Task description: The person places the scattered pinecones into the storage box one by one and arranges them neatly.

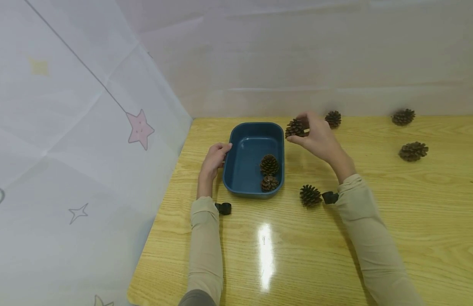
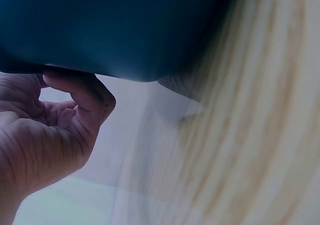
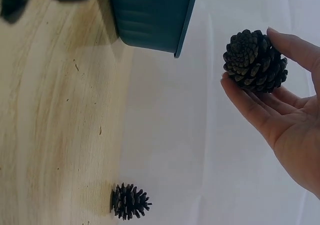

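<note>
Just beyond the right wall of a dark blue rectangular tub (image 1: 242,163), toward its far corner, the right hand (image 1: 321,137) pinches a brown pinecone (image 1: 295,128) between thumb and fingers, holding it up off the table. The left hand (image 1: 214,159) grips the tub's left side, thumb at the rim and bent fingers against the outer wall.

Inside the tub, two pinecones sit by the right wall: an upper pinecone (image 1: 269,164) and, touching or just beside it, a nearer pinecone (image 1: 269,183) close to the near right corner.

Four more lie on the wood-grain table (image 1: 297,263): a near pinecone (image 1: 310,196) right of the tub, a far pinecone (image 1: 333,119) behind the right hand, and, well to the right, a back-edge pinecone (image 1: 403,117) with a lighter pinecone (image 1: 413,151) in front. A pink star (image 1: 140,129) marks the pale cloth on the left.
</note>
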Demonstrator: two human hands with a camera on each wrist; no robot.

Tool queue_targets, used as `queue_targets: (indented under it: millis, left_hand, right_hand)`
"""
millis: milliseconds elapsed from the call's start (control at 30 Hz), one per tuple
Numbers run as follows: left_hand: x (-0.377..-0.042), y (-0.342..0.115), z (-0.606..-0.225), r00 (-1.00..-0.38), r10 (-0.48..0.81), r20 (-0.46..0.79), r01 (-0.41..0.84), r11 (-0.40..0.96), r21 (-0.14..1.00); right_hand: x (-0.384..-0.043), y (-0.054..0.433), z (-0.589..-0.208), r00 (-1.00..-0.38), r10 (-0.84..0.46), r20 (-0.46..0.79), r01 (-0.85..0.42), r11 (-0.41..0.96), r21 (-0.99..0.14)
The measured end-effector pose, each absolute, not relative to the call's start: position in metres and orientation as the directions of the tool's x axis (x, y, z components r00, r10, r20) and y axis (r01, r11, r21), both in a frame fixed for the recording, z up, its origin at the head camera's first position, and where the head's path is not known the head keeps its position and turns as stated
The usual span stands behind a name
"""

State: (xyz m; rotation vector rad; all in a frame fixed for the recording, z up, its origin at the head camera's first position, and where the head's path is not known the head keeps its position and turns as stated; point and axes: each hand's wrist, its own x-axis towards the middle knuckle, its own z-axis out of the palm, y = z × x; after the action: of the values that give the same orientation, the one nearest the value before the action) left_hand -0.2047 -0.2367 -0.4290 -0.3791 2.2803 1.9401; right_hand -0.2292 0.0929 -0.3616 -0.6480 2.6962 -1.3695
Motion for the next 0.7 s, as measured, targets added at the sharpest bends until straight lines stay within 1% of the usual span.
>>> queue_targets:
  millis: [500, 700]
  left_hand:
    - [-0.204, -0.236, -0.428, -0.957, -0.120, -0.263, -0.279, 0.148, 0.949]
    - [-0.204, -0.236, -0.428, -0.957, -0.125, -0.260, -0.278, 0.150, 0.949]
  right_hand:
    - [-0.231, 0.081, -0.367, -0.895, -0.424, 0.138, -0.374, 0.544, -0.751]
    - [-0.232, 0.074, -0.371, -0.879, -0.448, 0.164, -0.417, 0.555, -0.720]
